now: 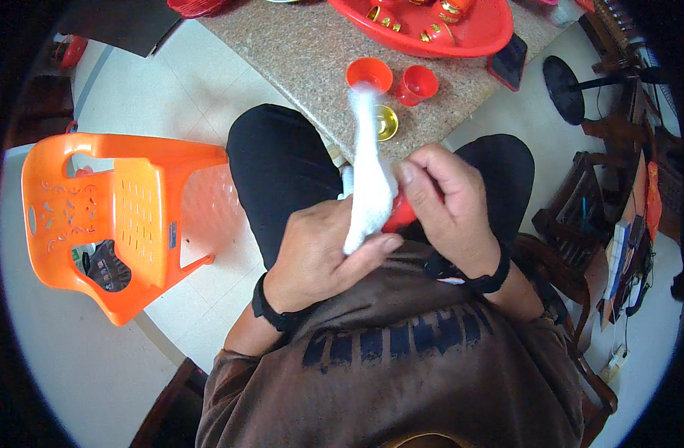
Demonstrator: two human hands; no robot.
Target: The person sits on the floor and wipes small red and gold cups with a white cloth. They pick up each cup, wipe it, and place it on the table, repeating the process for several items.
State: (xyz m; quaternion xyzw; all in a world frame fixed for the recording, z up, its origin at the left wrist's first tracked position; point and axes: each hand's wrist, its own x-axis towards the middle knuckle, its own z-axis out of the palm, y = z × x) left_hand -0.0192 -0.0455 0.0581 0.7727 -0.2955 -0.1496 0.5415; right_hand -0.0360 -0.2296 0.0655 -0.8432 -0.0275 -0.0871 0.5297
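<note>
My left hand [319, 252] grips a white cloth [370, 190], whose loose end stands up blurred toward the table. Partly covered by the cloth is a small red object [400, 213], probably a cup; my right hand [454, 207] has its thumb and fingers around its right side. Most of this object is hidden by the cloth and my hands. Just beyond, on the granite table corner, stand a wide red cup [370, 73] and a smaller red cup [418, 84]. A gold-coloured cup [388, 124] sits nearer, its left part behind the cloth.
A red basin [470, 49] at the back holds several red and gold cups. Beside it, a phone [510, 61] lies at the table edge [263, 73]. An orange plastic chair [134, 207] stands to my left. Dark wooden furniture [566, 213] is on the right.
</note>
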